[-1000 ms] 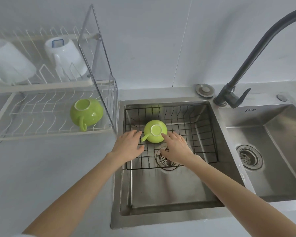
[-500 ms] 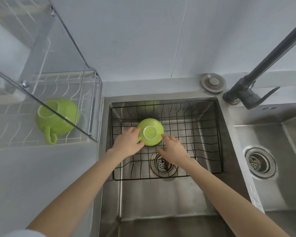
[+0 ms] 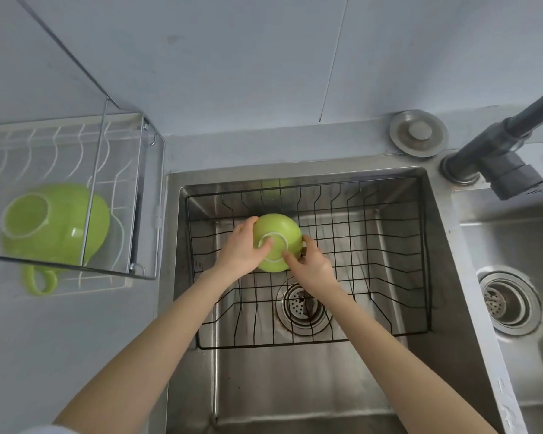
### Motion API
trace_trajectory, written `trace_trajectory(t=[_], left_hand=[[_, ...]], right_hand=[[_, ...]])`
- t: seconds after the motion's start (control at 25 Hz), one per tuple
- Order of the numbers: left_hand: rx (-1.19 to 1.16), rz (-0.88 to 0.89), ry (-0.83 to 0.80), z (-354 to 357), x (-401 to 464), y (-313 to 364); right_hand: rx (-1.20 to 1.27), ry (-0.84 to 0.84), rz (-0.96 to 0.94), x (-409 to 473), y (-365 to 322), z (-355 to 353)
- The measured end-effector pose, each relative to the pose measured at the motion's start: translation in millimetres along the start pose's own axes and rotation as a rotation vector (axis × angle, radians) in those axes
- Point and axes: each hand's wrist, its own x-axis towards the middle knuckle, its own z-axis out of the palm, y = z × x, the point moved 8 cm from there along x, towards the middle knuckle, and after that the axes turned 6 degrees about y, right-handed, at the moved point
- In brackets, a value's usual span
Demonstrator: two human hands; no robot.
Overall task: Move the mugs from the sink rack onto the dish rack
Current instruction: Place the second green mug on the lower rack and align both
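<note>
A green mug (image 3: 276, 236) lies upside down in the black wire sink rack (image 3: 373, 245), its white foot ring facing up. My left hand (image 3: 240, 250) cups its left side, with the thumb on the base. My right hand (image 3: 311, 263) presses against its right side, fingers on the base ring. The mug's handle is hidden. A second green mug (image 3: 60, 223) lies upside down on the white dish rack (image 3: 44, 151) at the left, handle toward me.
The sink rack sits in the left steel basin over a drain (image 3: 301, 305). A dark faucet (image 3: 499, 151) stands at the right, with a second basin (image 3: 514, 261) beyond it. A round metal plug (image 3: 418, 133) lies on the counter behind. The dish rack's clear side panel (image 3: 119, 195) borders the sink.
Both hands have closed in from beside the mug onto it. The view has moved closer and lower over the sink, and the dish rack's upper shelf has left the frame.
</note>
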Motion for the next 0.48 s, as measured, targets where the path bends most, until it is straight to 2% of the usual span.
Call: trace_trajectory(t=[0.48], left_hand=[[-0.174, -0.059, 0.094, -7.5, -23.3, -8.5]], right_hand=[[0.179, 0.066, 0.088, -20.7, -1.3, -9.7]])
